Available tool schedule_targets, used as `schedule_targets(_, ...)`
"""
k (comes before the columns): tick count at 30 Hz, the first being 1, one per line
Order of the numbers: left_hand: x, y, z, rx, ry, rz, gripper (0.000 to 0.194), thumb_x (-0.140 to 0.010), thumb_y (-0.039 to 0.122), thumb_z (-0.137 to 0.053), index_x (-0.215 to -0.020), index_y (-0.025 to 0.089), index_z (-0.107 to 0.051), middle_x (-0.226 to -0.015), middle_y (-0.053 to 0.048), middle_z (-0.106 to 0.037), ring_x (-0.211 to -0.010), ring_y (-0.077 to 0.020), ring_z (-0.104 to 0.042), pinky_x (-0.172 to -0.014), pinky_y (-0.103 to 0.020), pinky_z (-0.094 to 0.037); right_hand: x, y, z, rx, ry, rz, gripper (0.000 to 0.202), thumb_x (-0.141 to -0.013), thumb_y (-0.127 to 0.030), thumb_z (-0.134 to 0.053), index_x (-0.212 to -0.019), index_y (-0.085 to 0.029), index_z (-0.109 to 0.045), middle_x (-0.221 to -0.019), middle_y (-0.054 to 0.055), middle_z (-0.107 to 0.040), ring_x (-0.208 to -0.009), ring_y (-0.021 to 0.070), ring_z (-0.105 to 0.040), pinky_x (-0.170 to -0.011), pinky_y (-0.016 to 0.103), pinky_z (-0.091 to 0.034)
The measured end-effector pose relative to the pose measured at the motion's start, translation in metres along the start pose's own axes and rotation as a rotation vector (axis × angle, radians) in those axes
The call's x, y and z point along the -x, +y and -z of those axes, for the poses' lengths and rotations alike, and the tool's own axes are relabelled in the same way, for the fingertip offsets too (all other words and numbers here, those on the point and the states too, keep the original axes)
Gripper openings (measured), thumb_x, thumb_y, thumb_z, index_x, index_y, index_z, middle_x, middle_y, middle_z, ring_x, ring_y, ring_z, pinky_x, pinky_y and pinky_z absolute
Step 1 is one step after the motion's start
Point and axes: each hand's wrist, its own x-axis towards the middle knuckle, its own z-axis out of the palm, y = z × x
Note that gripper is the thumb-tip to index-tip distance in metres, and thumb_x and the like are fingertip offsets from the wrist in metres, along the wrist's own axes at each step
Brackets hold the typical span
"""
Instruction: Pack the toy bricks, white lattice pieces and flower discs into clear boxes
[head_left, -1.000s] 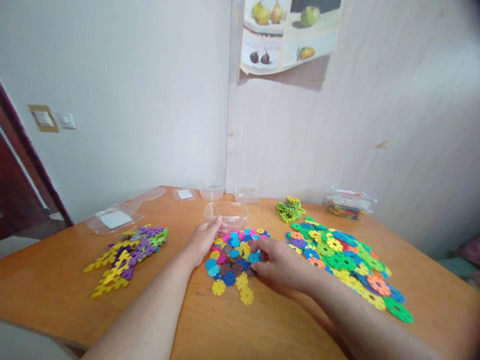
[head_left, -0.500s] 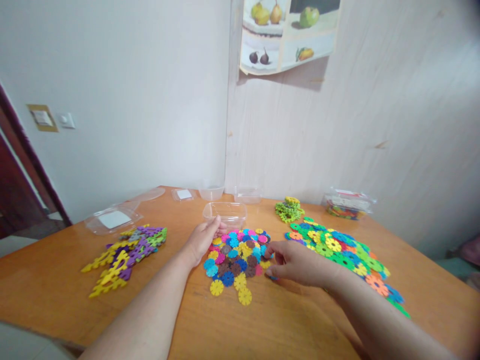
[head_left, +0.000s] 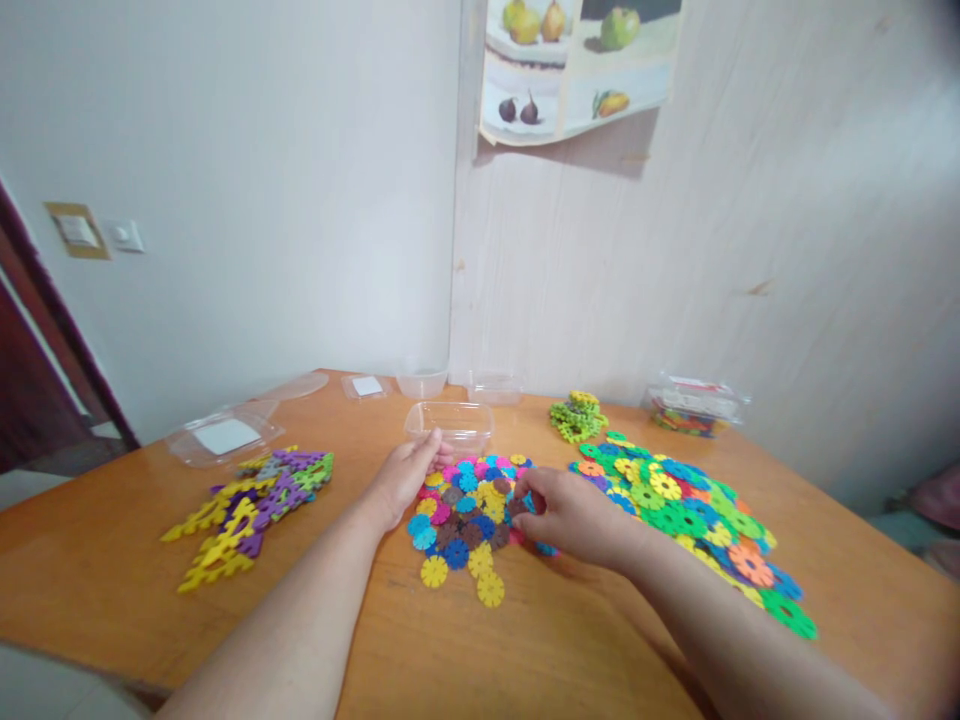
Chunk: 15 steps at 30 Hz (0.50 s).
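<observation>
In the middle of the table is a pile of small notched plastic discs, in pink, yellow, blue and brown. My left hand rests on its edge at the pile's left side, open, fingers stretched towards a clear plastic tub behind the pile. Whether they touch the tub I cannot tell. Over the right part of the pile, my right hand pinches a brown notched disc between thumb and fingers.
Larger notched discs spread at right, below a green stack. Yellow and purple toothed pieces lie left, near a clear lid. Along the back stand more clear tubs and a filled box.
My right hand has moved left and slightly up over the pile, with the brown disc between its fingers. My left hand has stayed in place.
</observation>
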Motion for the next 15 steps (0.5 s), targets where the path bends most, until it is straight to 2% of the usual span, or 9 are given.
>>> schedule_targets(5, 0.001, 0.001, 0.0, -0.006, 0.001, -0.002, 0.061, -0.076, 0.075, -0.058, -0.087, 0.015, -0.071, -0.087, -0.012, -0.073, -0.091, -0.0253, -0.067, -0.088, -0.039, -0.049, 0.012, 0.017, 0.022, -0.039, -0.109, -0.043, 0.017, -0.074, -0.025, -0.066, -0.09, -0.023, -0.063, -0.074, -0.004, -0.062, -0.065, 0.0121, -0.053, -0.055, 0.023, -0.029)
schedule_targets(9, 0.0, 0.0, 0.0, -0.004, 0.003, 0.006, 0.061, -0.077, 0.074, -0.058, -0.088, 0.015, -0.071, -0.088, -0.013, -0.073, -0.092, -0.0254, -0.066, -0.089, -0.04, -0.049, 0.017, 0.021, 0.025, -0.054, -0.228, -0.042, 0.018, -0.07, -0.025, -0.07, -0.087, -0.024, -0.063, -0.077, -0.004, -0.064, -0.069, 0.0134, -0.057, -0.055, 0.022, -0.031)
schedule_targets(12, 0.0, 0.001, 0.0, 0.002, -0.003, 0.014, 0.061, -0.078, 0.073, -0.058, -0.088, 0.014, -0.071, -0.09, -0.013, -0.074, -0.092, -0.0255, -0.066, -0.09, -0.04, -0.049, 0.017, 0.019, 0.022, -0.03, -0.223, -0.037, 0.02, -0.071, -0.03, -0.072, -0.088, -0.024, -0.064, -0.077, -0.003, -0.065, -0.069, 0.0143, -0.057, -0.055, 0.023, -0.031)
schedule_targets(15, 0.001, 0.002, 0.0, -0.004, -0.003, 0.02, 0.06, -0.079, 0.072, -0.058, -0.088, 0.015, -0.071, -0.09, -0.013, -0.074, -0.092, -0.0251, -0.066, -0.09, -0.04, -0.048, 0.015, 0.012, 0.017, -0.029, -0.155, -0.014, 0.022, -0.075, -0.033, -0.069, -0.094, -0.024, -0.065, -0.079, -0.002, -0.066, -0.068, 0.0142, -0.057, -0.055, 0.023, -0.031)
